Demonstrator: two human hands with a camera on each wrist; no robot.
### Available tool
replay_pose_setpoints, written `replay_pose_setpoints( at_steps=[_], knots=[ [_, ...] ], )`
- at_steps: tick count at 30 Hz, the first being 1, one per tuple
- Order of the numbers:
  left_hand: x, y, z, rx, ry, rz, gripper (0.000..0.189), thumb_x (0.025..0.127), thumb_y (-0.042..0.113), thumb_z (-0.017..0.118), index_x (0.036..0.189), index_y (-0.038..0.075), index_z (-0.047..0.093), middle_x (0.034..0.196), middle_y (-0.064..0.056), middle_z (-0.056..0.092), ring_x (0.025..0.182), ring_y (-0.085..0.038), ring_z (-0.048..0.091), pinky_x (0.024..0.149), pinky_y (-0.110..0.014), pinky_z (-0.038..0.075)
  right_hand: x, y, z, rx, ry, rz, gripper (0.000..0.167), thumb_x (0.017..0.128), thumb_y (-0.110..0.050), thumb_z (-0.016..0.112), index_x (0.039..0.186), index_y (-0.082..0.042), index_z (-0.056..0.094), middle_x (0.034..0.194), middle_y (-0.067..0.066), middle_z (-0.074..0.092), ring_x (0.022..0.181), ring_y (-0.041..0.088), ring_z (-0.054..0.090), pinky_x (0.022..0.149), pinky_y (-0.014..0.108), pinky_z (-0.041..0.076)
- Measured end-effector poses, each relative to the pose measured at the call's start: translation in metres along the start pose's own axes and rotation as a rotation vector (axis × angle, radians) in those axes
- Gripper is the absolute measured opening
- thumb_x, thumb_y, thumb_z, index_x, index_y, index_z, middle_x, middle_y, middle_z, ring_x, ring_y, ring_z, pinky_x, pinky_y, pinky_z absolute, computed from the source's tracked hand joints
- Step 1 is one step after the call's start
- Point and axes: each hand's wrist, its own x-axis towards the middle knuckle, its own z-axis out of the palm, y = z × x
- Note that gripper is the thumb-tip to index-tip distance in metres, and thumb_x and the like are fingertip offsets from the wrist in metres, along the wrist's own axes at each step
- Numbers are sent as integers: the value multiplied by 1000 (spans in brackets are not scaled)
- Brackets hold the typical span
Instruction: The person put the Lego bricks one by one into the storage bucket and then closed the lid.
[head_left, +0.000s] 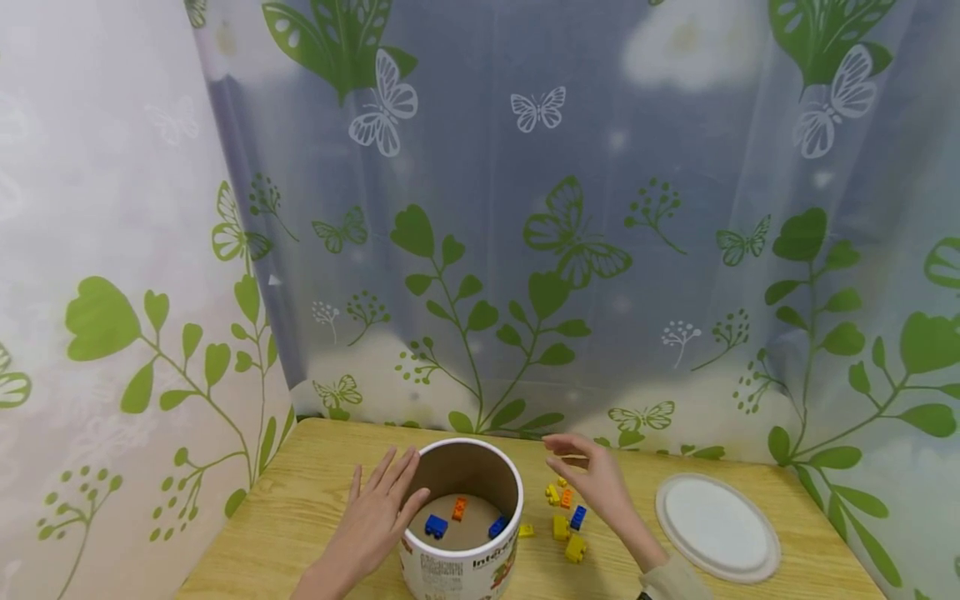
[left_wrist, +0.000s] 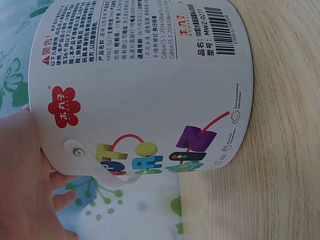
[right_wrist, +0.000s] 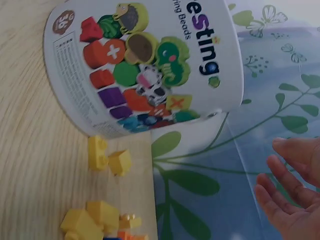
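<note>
A white cylindrical bucket with printed pictures stands on the table, its top uncovered. Inside it lie two blue toy bricks and an orange one. My left hand rests at the bucket's left rim with its fingers stretched out; in the left wrist view, that hand is beside the bucket's side handle. My right hand hovers to the right of the bucket, fingers loosely bent and holding nothing. Under and beside it, several yellow bricks, a blue brick and an orange brick lie scattered.
A round white lid lies flat at the right of the wooden table. Behind the table and on the left hangs a curtain printed with leaves and butterflies.
</note>
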Motion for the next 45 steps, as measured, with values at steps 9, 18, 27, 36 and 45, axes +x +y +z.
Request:
replay_pose_setpoints(
  at_steps=[9,18,27,36,45],
  knots=[
    [0,-1,1,3,-1,0,65,107,53,41,157,12,40,162,-4,37,154,-30,22,117,-71,8,-7,35,-10,-72,31,95,27,90,-6,76,117,-5,74,111,12,74,101,28,70,87,38,60],
    [0,-1,1,11,1,2,65,107,52,41,157,12,41,162,-4,37,154,-30,23,117,-71,9,-17,79,-16,-124,-51,179,29,88,3,75,116,-3,74,110,14,74,99,30,70,82,36,60],
    [0,-1,1,1,-10,-5,65,106,53,41,158,13,39,163,-2,36,154,-29,21,118,-71,7,-22,105,-22,-131,-284,112,37,83,16,68,117,3,71,116,24,68,105,44,65,83,42,60],
    [0,-1,1,1,-4,-3,62,107,47,46,158,12,39,163,-2,36,154,-30,21,118,-71,7,-24,114,-16,-181,-334,88,30,80,14,75,106,-1,76,108,15,70,97,33,67,78,37,61],
    [0,-1,2,1,3,-2,61,107,45,47,157,12,40,163,-3,37,154,-30,23,118,-71,8,-29,116,-16,-248,-331,97,21,82,3,79,100,-8,78,100,4,69,89,20,66,73,31,59]
  ],
)
